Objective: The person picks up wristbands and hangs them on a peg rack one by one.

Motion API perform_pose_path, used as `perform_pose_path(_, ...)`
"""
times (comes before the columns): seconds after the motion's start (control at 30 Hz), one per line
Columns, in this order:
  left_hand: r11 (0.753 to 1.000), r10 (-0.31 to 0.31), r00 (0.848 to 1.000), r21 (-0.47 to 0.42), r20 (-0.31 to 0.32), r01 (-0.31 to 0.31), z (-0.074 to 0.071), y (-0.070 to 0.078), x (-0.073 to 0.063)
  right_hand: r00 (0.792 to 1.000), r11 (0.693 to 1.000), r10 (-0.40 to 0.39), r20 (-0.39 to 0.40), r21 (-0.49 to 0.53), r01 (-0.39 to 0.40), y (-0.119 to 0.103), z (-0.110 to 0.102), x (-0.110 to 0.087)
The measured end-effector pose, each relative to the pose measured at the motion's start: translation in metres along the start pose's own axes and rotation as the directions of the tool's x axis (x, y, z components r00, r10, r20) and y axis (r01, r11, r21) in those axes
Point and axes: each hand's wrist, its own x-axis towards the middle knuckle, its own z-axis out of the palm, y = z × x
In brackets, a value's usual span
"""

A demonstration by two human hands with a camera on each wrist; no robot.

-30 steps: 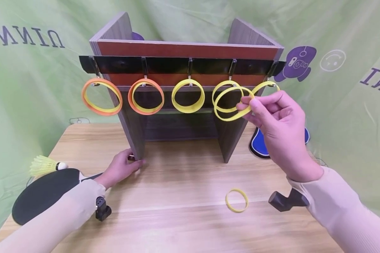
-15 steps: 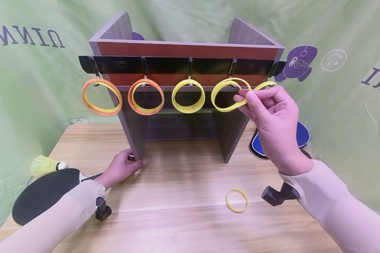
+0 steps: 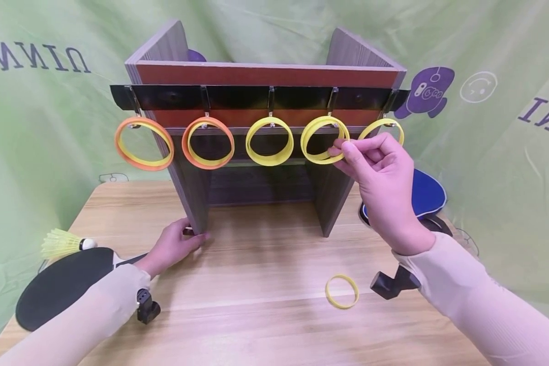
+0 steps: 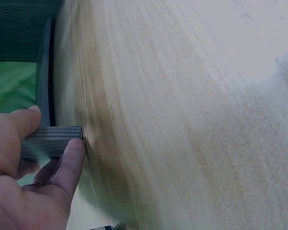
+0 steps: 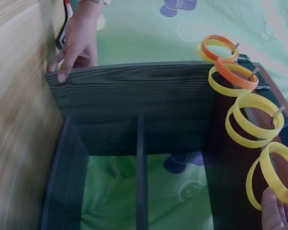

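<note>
My right hand (image 3: 384, 188) pinches the right side of a yellow wristband (image 5: 274, 177) between thumb and fingers. This band overlaps another yellow one at the second hook (image 3: 332, 101) from the right; whether it rests on the hook is hard to tell. A single yellow wristband (image 3: 401, 133) hangs at the far right hook, partly near my hand. Down on the table, my left hand (image 3: 174, 246) grips the front edge of the wooden shelf's left side panel (image 4: 53, 141), thumb on one face and fingers on the other.
Orange-and-yellow pairs (image 3: 144, 163) and a yellow pair (image 3: 270, 161) hang from the black rail (image 3: 238, 96). One yellow wristband (image 3: 341, 306) lies on the table (image 3: 256, 325). A shuttlecock (image 3: 61, 245) and black paddle (image 3: 64, 284) lie left; a blue paddle (image 3: 425, 193) lies right.
My right hand has moved left with the yellow wristband, bringing it over the band at the second hook from the right. The left hand keeps its grip on the panel.
</note>
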Motion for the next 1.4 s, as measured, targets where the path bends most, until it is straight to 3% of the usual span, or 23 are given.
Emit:
perform_pose_path(0.8, 1.000, -0.018, 1.000, 0.004, -0.016, 0.018, -0.002, -0.003, -0.004, 0.989, 0.995, 0.098, 0.110, -0.031, -0.095, 0.011, -0.006, -0.009)
perform_pose_path(1.13, 1.000, -0.017, 1.000, 0.001, -0.014, 0.017, -0.004, -0.003, -0.003, 0.982, 0.994, 0.082, 0.170, -0.083, -0.068, 0.013, -0.024, -0.017)
perform_pose_path(1.27, 1.000, -0.022, 1.000, 0.002, -0.018, 0.022, -0.003, -0.002, -0.003, 0.960, 0.978, 0.135, 0.247, -0.188, -0.089, 0.026, -0.039, -0.026)
perform_pose_path(1.4, 1.000, -0.022, 1.000, -0.008, -0.010, 0.021, 0.000, 0.000, -0.002, 0.908, 0.921, 0.266, 0.324, -0.363, -0.140, 0.043, -0.059, -0.038)
